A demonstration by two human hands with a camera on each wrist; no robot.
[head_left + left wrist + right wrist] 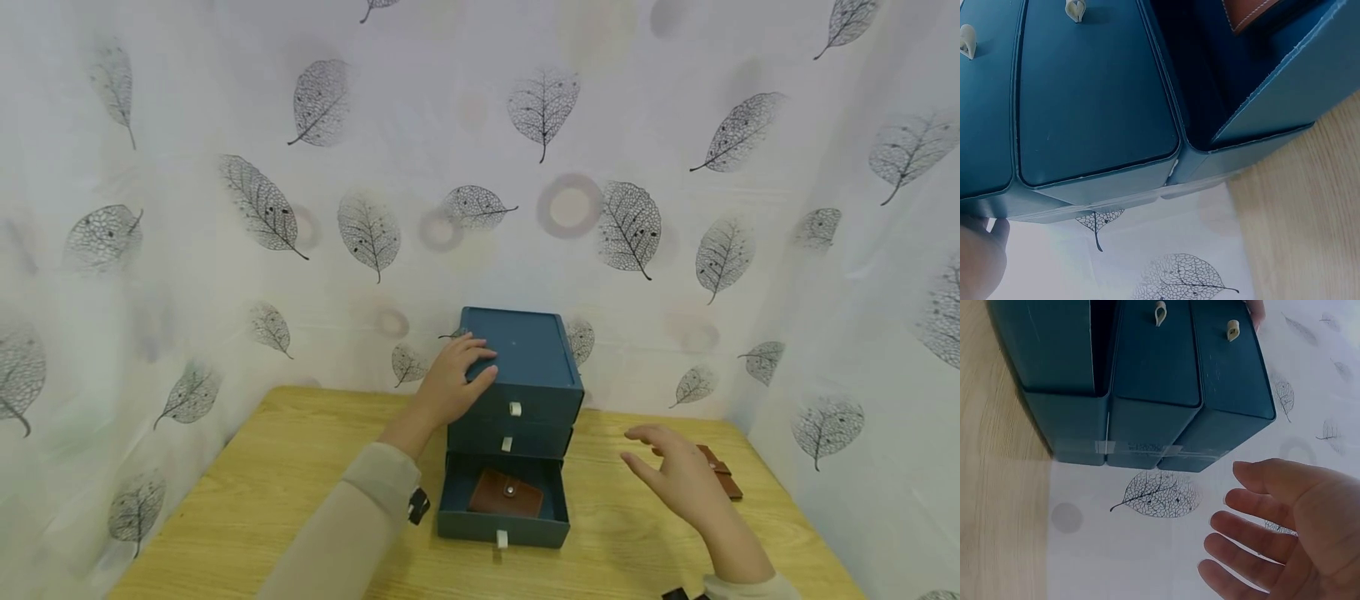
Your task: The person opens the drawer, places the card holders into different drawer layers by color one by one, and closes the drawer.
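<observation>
A blue three-drawer box stands on the table with small pale pull tabs on its fronts. Its bottom drawer is pulled out, and a brown snap-closure wallet lies inside; the upper two are closed. My left hand rests on the box's top left edge, fingers spread over it. To the right of the box, my right hand hovers above the table with relaxed fingers and holds nothing. Partly hidden behind that hand lies a second brown wallet.
The box sits on a wooden table, near its back edge. Behind and at both sides hangs a white curtain printed with dark leaves. The open drawer juts out toward the table's front.
</observation>
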